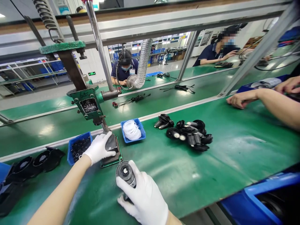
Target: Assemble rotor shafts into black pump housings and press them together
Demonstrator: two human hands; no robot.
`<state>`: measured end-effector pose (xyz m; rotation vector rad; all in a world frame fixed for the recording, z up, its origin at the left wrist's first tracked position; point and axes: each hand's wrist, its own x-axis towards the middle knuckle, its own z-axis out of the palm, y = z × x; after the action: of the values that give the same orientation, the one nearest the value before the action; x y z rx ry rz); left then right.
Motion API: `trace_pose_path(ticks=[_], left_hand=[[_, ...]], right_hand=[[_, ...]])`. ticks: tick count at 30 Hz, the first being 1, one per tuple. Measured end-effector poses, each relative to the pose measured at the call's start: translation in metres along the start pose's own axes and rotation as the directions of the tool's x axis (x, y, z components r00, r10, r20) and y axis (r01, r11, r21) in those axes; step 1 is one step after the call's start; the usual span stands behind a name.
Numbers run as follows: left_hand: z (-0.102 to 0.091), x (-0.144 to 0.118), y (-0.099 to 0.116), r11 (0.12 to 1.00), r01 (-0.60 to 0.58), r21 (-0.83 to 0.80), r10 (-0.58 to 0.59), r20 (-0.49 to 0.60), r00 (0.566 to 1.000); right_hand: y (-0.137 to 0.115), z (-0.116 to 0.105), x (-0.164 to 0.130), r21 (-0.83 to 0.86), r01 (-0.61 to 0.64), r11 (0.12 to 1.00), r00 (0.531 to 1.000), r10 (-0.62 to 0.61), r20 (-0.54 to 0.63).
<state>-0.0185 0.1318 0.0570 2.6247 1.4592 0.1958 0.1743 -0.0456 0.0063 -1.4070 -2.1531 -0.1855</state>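
Note:
Both my hands wear white gloves. My right hand [142, 197] grips a black cylindrical motor part [126, 173], its round end face turned toward me, low over the green bench. My left hand [99, 147] rests on the dark block on the base plate [112, 159] of a green hand press [87, 103]; I cannot tell whether it pinches anything there. Just left of that hand stands a blue tray of small black parts [78, 148]. A blue tray of white rings [132, 129] stands right of the press.
A pile of black motor parts [189, 134] lies mid-bench. Black fan housings [35, 161] lie at the left. A blue bin [264, 197] is at the lower right. Another person's forearms [264, 100] reach in from the right. Other workers sit at the far benches.

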Motion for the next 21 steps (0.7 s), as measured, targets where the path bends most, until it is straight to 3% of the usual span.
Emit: trace_pose_path(ticks=[10, 12, 14, 17, 19, 21], left_hand=[[-0.001, 0.006, 0.006, 1.0, -0.015, 0.02, 0.015, -0.03, 0.999], [-0.009, -0.001, 0.012, 0.999, 0.006, 0.031, -0.005, -0.055, 0.998], [-0.016, -0.021, 0.02, 1.0, 0.003, 0.003, -0.003, -0.149, 0.989], [-0.013, -0.066, 0.036, 0.964, -0.12, -0.237, 0.06, -0.246, 0.967], [0.003, -0.094, 0.052, 0.857, -0.134, -0.498, 0.058, -0.166, 0.984], [0.026, -0.109, 0.07, 0.708, -0.046, -0.705, 0.001, -0.064, 0.998]], right_hand=[[-0.007, -0.001, 0.001, -0.008, -0.063, 0.998, 0.997, 0.063, 0.034], [-0.008, -0.006, 0.0, 0.017, -0.073, 0.997, 0.996, 0.072, 0.056], [-0.005, -0.015, -0.005, 0.086, -0.072, 0.994, 0.995, 0.065, 0.075], [0.01, -0.031, -0.014, 0.224, -0.072, 0.972, 0.997, 0.073, 0.006], [0.025, -0.036, -0.013, 0.362, -0.148, 0.92, 0.985, 0.171, -0.03], [0.037, -0.032, -0.003, 0.567, -0.254, 0.783, 0.96, 0.278, 0.046]])
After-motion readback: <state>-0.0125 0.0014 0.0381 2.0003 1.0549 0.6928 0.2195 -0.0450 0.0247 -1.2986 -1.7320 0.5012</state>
